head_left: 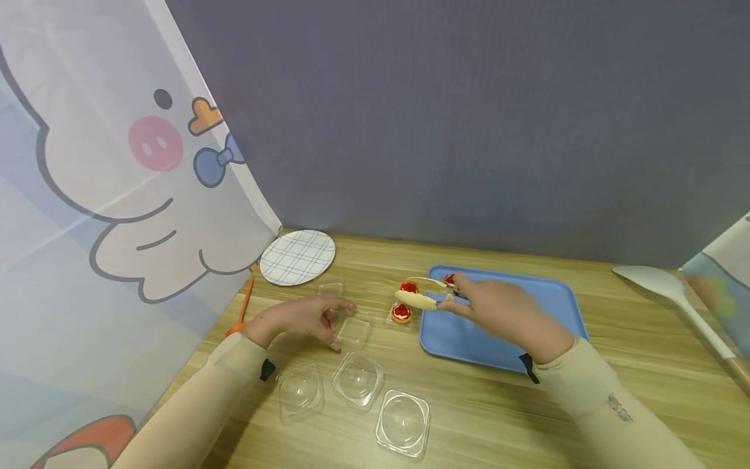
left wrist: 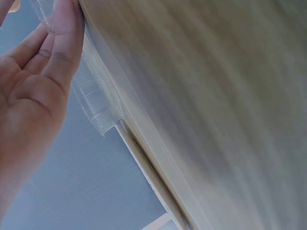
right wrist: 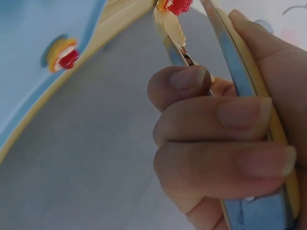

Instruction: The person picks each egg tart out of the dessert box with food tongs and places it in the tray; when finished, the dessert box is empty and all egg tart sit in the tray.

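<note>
My right hand (head_left: 506, 312) grips a pair of tongs (right wrist: 249, 72) with cream-coloured tips, fingers curled round the handles. Between or beside the tips is a red-topped tart (head_left: 409, 286), just left of the blue tray (head_left: 480, 332). A second tart (head_left: 402, 313) sits right below it on a clear container. Another tart (right wrist: 63, 55) lies on the tray near its edge. Over the table at the left, my left hand (head_left: 307, 317) is held with fingers apart, beside a clear square container (head_left: 355, 331); whether it touches that container cannot be told.
Three clear domed lids (head_left: 359, 379) lie at the front. Another clear container (head_left: 331, 290) is behind my left hand. A checked plate (head_left: 297, 257) is at the back left, an orange utensil (head_left: 241, 316) at the left edge, and a large white spoon (head_left: 674, 286) at the right.
</note>
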